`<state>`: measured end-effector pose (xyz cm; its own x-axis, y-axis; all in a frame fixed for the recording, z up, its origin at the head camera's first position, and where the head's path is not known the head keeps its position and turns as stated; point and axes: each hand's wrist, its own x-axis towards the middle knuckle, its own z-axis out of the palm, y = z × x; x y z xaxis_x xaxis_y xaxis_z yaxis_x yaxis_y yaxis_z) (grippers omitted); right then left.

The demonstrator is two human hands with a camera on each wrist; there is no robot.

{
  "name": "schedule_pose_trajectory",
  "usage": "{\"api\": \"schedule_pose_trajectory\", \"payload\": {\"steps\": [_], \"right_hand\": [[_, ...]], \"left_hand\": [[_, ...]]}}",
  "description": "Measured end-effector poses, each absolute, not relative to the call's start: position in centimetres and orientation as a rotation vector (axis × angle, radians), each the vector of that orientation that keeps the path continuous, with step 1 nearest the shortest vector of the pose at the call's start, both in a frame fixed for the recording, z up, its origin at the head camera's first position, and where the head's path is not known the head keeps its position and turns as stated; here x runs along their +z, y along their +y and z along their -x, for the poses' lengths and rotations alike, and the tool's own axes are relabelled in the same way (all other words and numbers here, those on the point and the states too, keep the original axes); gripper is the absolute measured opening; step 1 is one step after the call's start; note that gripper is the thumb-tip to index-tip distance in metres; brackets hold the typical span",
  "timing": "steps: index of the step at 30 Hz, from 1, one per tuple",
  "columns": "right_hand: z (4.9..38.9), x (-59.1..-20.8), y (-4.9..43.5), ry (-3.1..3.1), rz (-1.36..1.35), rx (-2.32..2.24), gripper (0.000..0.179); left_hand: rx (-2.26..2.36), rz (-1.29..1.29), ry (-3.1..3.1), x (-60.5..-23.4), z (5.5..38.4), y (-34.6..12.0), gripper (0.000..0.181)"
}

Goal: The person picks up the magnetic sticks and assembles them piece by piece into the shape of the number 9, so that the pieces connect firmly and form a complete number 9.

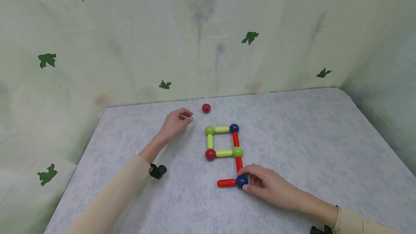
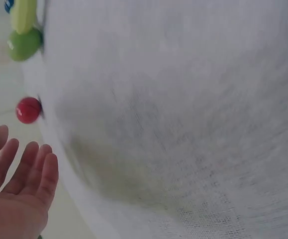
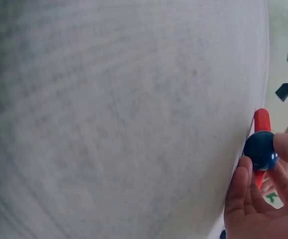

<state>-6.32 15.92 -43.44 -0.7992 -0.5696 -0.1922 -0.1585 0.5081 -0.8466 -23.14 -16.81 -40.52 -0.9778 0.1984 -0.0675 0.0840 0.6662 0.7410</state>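
A dark blue ball (image 1: 242,181) sits between the thumb and fingers of my right hand (image 1: 276,189), which pinches it at the near end of a ball-and-rod figure. From that ball one red rod (image 1: 226,183) points left and another red rod (image 1: 239,164) runs up to a green ball (image 1: 238,152). Beyond lies a square of yellow-green rods (image 1: 224,153) and a red rod (image 1: 235,139), with green, blue and red balls at its corners. My left hand (image 1: 175,122) hovers with loosely bent fingers, holding nothing. A loose red ball (image 1: 206,108) is nearest to it, not touching.
The pale cloth-covered table (image 1: 312,136) ends at a curtain (image 1: 136,39) with green leaf shapes along the back. Another part of the curtain stands at the right side. A black wrist camera (image 1: 157,171) hangs by the left sleeve.
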Motion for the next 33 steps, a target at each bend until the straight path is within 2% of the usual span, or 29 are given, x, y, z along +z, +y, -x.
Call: {"api": "schedule_pose_trajectory", "payload": {"steps": [7,13,21,33], "right_hand": [[6.4,-43.6,16.1,2.316,0.592,-1.213,0.032],[6.5,-43.7,16.1,2.312,0.587,-1.201,0.032],[6.7,-43.7,15.9,2.310,0.589,-1.197,0.031],[6.6,-43.7,15.9,2.307,0.572,-1.196,0.031]], "left_hand": [[1.296,-0.192,2.703,-42.1,25.7,-16.2,0.038],[1.350,-0.344,2.690,-43.0,26.2,-14.6,0.051],[1.216,-0.516,2.753,-43.1,27.3,-12.6,0.052],[1.360,-0.270,2.734,-44.0,27.8,-11.7,0.045]]}}
